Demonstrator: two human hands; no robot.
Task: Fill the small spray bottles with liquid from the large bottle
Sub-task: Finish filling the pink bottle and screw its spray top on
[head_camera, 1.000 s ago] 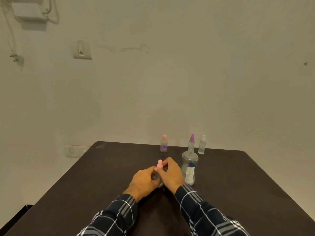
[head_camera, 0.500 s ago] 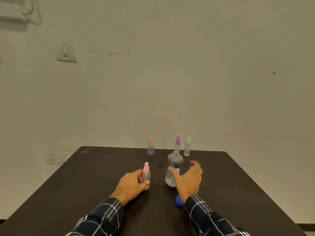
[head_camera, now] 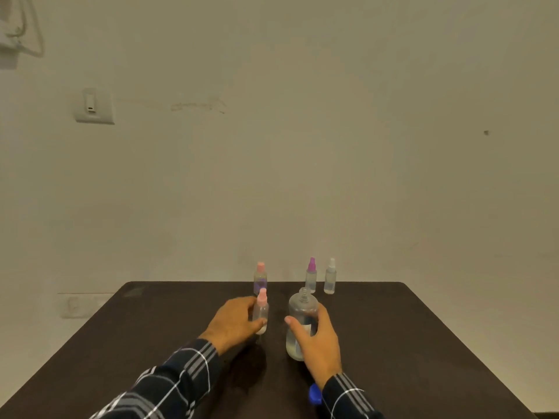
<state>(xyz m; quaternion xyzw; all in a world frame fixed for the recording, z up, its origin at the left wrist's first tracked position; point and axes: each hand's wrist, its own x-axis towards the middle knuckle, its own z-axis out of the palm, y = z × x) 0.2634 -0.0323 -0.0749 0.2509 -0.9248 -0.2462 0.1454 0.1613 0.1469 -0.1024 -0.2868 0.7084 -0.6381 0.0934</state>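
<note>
Dark matte table, clear round large bottle

**Legible text, labels and markings: none readable**

Item 1: large bottle, clear, uncapped. It carries a label with a dark upper part and a white lower part, seen between the thumb and the fingers of the right hand. The print on it is too small and blurred to read.

Item 2: small spray bottle, pink-topped, at the fingertips of the left hand. No lettering can be made out on it.

Item 3: three small bottles beyond the fingertips, at the table's far edge. One shows a purple patch; no characters can be read on any.
</note>
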